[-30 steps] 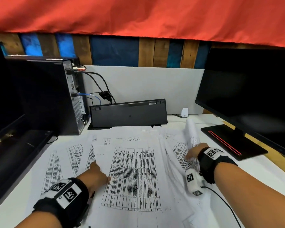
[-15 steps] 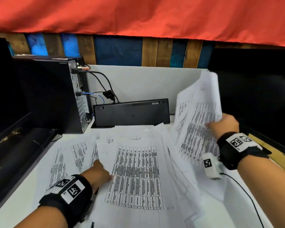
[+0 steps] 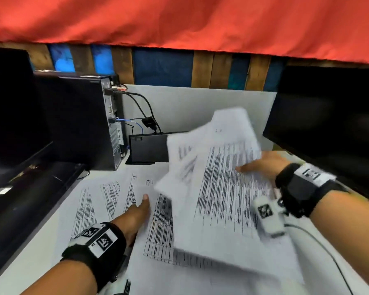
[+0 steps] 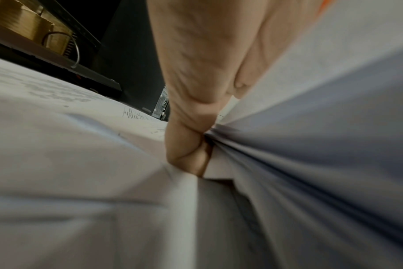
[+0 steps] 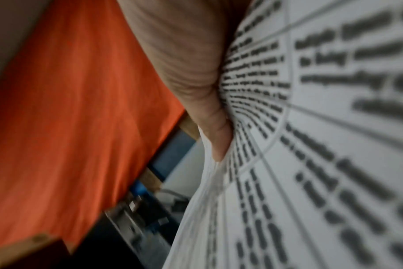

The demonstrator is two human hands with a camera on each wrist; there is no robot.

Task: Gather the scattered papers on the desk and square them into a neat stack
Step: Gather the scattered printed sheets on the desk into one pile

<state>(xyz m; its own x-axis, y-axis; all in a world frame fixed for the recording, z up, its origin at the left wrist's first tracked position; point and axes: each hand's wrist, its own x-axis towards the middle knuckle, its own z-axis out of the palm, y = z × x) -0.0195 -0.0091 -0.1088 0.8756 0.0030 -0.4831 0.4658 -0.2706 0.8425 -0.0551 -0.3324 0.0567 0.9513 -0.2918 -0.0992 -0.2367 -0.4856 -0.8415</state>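
Nearest you, your left hand [image 3: 134,218] lies on the spread papers [image 3: 107,201] at the left of the white worktop [image 3: 30,267], thumb stretched forward over a printed table; the left wrist view shows its fingers [image 4: 186,145] curled at the edge of several layered sheets, so it pinches that edge; the bare worktop strip left of those sheets is narrow and ends at a long black unit [image 3: 24,201] running along the near-left edge.

Just beyond, your right hand [image 3: 262,167] holds a lifted sheaf of papers [image 3: 217,184] tilted above the flat ones, its lower edge hanging over them and its top corner in front of the keyboard; the right wrist view shows the thumb [image 5: 209,116] pressed on the printed face, the sheets bending round it; the other fingers are hidden behind the sheaf.

The print is in ruled tables, but it is too blurred to read; both wristbands carry square black-and-white code markers.

A cable [image 3: 320,250] trails across the worktop to the right; open white surface lies there.

Farther back a black keyboard [image 3: 149,147] stands on edge against the white divider panel [image 3: 190,107]; a computer tower [image 3: 77,122] closes the left, a dark monitor [image 3: 328,124] the right; red cloth [image 3: 179,22] hangs above wooden slats.
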